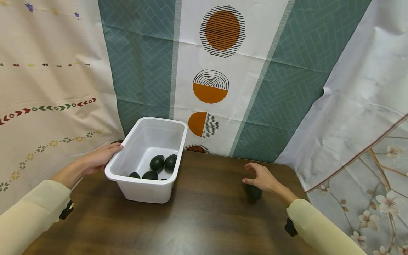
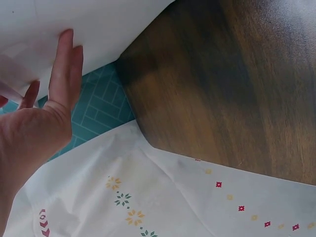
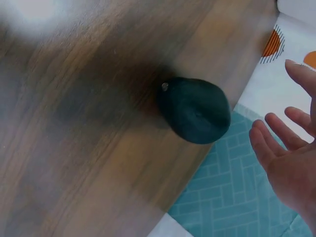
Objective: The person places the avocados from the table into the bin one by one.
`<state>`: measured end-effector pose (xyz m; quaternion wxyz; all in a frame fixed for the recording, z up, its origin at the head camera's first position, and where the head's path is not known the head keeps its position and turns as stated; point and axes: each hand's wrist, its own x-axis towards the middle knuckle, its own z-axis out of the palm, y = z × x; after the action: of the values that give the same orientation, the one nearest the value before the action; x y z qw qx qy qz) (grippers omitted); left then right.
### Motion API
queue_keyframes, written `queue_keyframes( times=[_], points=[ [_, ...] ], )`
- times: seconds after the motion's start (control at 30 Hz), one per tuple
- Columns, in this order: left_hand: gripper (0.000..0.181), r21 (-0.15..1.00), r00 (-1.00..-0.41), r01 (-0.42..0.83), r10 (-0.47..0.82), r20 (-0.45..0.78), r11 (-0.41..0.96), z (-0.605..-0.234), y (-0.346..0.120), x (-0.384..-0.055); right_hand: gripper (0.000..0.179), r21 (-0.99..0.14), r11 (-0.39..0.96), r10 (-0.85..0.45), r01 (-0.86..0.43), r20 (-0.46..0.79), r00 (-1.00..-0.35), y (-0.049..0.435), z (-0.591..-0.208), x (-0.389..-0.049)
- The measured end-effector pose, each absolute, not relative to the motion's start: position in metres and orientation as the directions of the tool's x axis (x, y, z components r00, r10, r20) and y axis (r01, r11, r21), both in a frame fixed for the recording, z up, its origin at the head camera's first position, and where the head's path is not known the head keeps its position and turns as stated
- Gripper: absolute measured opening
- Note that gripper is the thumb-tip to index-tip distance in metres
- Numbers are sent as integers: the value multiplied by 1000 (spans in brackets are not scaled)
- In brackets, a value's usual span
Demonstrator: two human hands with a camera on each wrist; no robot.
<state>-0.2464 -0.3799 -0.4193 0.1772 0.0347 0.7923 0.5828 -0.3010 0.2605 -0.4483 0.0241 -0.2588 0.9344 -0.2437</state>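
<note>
A white plastic bin [image 1: 143,191] stands tilted slightly in the head view, left of centre on the table. Inside lie several dark green avocados [image 1: 157,163]. My left hand [image 1: 102,156] is at the bin's left side, its fingertips right at the rim. In the left wrist view, straight fingers [image 2: 61,69] rest against the bin's outer wall [image 2: 108,29]. One more avocado [image 3: 195,109] lies on the table at the right, its stem nub showing. Over it hovers my right hand [image 1: 262,178], fingers spread and slightly bent, holding nothing. It partly covers that avocado in the head view.
The brown wooden table [image 1: 210,219] reaches back to a green and white patterned cloth [image 1: 143,71]. A cream cloth [image 1: 57,106] hangs at the left, and a floral white cloth [image 1: 357,141] borders the right side.
</note>
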Motion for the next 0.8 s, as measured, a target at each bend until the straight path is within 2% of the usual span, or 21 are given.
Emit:
queue_keyframes(
  times=[0.3, 0.8],
  points=[
    [64, 938, -934, -145, 268, -235, 315, -420, -381, -246, 58, -403, 775, -496, -488, 91, -863, 271, -454, -305],
    [66, 937, -935, -152, 261, -240, 316, -423, -381, -247, 61, -345, 832, -458, -434, 14, -889, 289, -467, -307]
  ],
)
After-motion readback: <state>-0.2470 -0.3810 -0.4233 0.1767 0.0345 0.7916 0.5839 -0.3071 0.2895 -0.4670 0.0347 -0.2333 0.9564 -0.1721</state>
